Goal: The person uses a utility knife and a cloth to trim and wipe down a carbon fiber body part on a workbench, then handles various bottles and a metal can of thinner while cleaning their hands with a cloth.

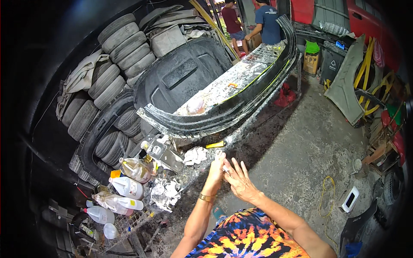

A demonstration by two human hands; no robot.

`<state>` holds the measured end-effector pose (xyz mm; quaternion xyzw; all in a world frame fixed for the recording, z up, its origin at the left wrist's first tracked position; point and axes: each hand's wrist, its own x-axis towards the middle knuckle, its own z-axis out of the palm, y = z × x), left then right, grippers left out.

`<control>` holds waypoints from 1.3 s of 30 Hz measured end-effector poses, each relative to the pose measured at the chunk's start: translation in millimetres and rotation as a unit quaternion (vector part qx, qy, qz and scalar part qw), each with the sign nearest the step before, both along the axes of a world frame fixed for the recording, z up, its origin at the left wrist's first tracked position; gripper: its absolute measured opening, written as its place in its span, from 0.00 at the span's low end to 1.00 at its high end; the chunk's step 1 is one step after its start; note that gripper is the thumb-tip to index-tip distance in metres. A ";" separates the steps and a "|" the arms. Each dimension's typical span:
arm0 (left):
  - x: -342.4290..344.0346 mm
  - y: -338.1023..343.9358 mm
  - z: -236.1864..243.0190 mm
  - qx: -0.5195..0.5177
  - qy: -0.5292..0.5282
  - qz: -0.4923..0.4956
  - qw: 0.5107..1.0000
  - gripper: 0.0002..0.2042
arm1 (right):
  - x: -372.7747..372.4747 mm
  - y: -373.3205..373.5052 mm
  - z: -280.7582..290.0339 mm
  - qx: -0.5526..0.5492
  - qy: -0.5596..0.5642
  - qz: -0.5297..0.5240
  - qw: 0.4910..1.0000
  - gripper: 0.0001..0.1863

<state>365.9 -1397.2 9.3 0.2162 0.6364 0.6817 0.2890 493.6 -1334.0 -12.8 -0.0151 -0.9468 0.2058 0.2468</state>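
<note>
My hands meet in front of me, above the floor beside the bench. My left hand [217, 168], its wrist in a gold-coloured band, is closed with the fingers pressed together. A small whitish bit shows between the hands, too small to name. My right hand [242, 184] lies against the left one with its fingers stretched out and spread. Just left of my hands, crumpled white paper [195, 155] lies on the bench, with a yellow-handled tool [215, 145] behind it. Beyond stands a long black bumper [223, 116], streaked with white dust.
Several bottles and jugs [129, 188] and a crumpled paper heap [165, 194] crowd the bench's left end. Stacked tyres [124, 43] line the left wall. A grey fender [349, 86] leans at right; a yellow cord [329, 195] lies on the floor. Two people [267, 26] stand at the back.
</note>
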 end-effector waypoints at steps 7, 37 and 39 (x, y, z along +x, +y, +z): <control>5.7 4.1 4.3 -0.092 0.100 -0.052 0.989 0.28 | 0.7 14.3 -1.6 0.092 -0.042 -0.064 0.993 0.22; 29.1 9.6 -27.1 -0.144 0.537 -0.164 0.815 0.33 | -53.0 38.1 -49.0 -0.691 0.145 -0.071 0.705 0.21; 33.5 8.5 -30.3 -0.129 0.576 -0.178 0.787 0.35 | -56.9 50.2 -61.4 -0.732 0.161 -0.089 0.656 0.22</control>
